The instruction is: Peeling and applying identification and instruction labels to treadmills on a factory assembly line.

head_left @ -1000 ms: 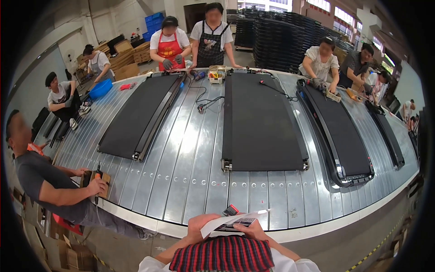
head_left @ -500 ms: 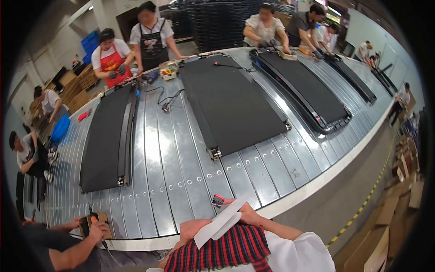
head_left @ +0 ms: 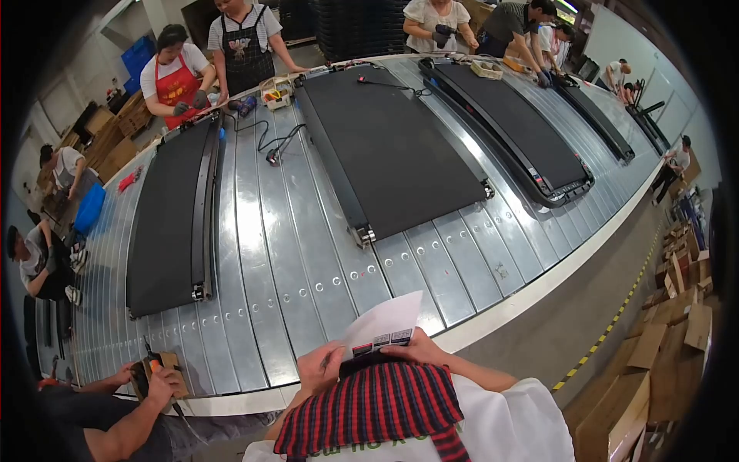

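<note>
Close in front of my body I hold a white sheet of labels (head_left: 385,318), its upper part leaning away from me. Small black, white and red printed labels run along its lower edge. My right hand (head_left: 422,350) pinches the lower right of the sheet. At the lower left edge, the fingers of my left hand (head_left: 322,367) are closed on the sheet; the fingertips are partly hidden. Below both hands spreads a red and black striped cloth (head_left: 369,404) that I wear. Past the sheet, a wide black treadmill deck (head_left: 400,154) lies on the metal-slatted conveyor (head_left: 308,331).
More treadmill decks lie to the left (head_left: 165,223) and right (head_left: 516,123). At lower left a co-worker's hand (head_left: 160,385) holds an orange and black tool. Several people stand along the far side. Cardboard boxes (head_left: 616,400) line the right floor, beyond yellow-black tape.
The sheet has turned from a slanted, folded position to a raised one, its labels now showing along the bottom. My left hand has risen slightly. The view has shifted a little.
</note>
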